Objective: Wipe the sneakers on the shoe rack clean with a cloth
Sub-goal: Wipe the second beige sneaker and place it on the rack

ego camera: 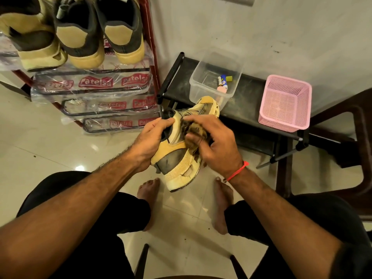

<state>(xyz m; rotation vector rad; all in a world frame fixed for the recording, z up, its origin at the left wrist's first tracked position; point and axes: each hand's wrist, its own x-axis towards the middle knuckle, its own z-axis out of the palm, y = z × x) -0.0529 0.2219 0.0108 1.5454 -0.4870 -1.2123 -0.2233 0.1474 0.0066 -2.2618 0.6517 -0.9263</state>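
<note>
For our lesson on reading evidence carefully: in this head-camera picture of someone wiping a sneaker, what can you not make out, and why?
- Cloth: mostly covered by the right hand; its full shape is hidden.
- Held sneaker: its far side faces away, and the left hand covers the collar.
- Sneakers on the shoe rack: toes cut off by the top edge.
- Small items in the clear box: too small to identify.

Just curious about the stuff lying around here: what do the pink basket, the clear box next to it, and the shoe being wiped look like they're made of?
The pink basket looks like moulded plastic, matt, with a fine grid of holes. The clear box seems translucent plastic; its contents show through the walls. The sneaker looks like yellowish suede-like fabric and grey panels over a pale rubbery sole, though that's uncertain.
</note>
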